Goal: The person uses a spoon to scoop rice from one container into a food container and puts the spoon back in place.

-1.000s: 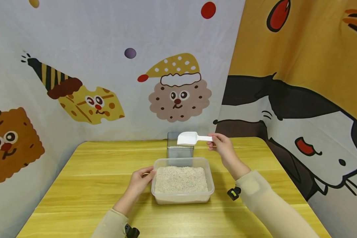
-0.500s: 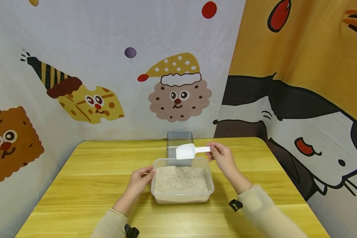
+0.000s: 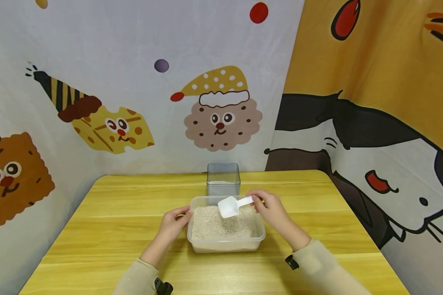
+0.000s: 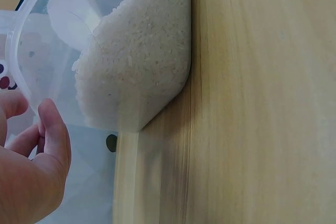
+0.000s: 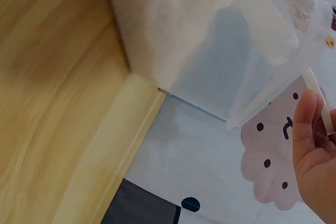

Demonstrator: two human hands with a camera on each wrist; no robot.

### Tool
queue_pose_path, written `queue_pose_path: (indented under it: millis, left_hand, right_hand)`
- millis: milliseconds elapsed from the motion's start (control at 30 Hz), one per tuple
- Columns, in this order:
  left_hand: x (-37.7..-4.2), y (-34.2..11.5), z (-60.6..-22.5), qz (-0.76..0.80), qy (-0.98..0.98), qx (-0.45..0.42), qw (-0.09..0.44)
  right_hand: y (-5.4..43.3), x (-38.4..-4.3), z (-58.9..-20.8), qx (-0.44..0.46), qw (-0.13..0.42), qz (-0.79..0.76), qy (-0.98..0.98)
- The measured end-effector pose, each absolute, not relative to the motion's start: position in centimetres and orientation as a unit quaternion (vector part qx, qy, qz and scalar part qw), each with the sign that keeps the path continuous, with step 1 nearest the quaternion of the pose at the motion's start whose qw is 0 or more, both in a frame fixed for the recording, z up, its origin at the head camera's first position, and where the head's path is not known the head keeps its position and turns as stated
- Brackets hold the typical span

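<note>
A white scoop tilts above the rice in a clear plastic container. My right hand pinches the scoop's handle between thumb and fingers, over the container's right back corner. At the left side, my left hand holds the container's rim between thumb and forefinger. In the left wrist view, the rice shows through the container wall, with my left hand at the rim corner. Part of the scoop appears through the plastic in the right wrist view, near my right hand.
A grey transparent box with some pale grains inside stands directly behind the container. Both rest on a yellow wooden table. Cartoon-printed cloth hangs along the table's back and sides.
My right hand has brought the scoop down and toward me, from over the grey box to above the rice. The scoop has tilted. My left hand stays at the rim.
</note>
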State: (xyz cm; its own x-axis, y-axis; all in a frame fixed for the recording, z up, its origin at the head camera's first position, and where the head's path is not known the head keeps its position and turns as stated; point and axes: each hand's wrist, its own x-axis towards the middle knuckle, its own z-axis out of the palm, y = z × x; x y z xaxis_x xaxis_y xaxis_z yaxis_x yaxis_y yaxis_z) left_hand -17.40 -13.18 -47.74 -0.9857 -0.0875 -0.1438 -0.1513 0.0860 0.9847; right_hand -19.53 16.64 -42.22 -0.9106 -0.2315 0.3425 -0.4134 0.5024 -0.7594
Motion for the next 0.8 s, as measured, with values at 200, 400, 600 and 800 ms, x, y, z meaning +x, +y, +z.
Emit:
queue_pose_path:
  millis: [200, 400, 600, 800]
  left_hand:
    - [-17.4, -13.2, -47.7, 0.672, 0.736, -0.081, 0.027]
    - [-17.4, -13.2, -47.7, 0.674, 0.733, -0.082, 0.026]
    - [-17.5, -13.2, -47.8, 0.673, 0.734, -0.086, 0.027]
    - [-17.4, -13.2, -47.6, 0.673, 0.734, -0.083, 0.027]
  right_hand:
    - [16.2, -19.2, -42.7, 0.245, 0.152, 0.361, -0.887]
    - [15.7, -19.0, -43.2, 0.278, 0.17, 0.302, -0.896]
    - [15.4, -18.8, -43.3, 0.285, 0.145, 0.305, -0.897]
    - [15.1, -18.6, -43.4, 0.253, 0.082, 0.335, -0.904]
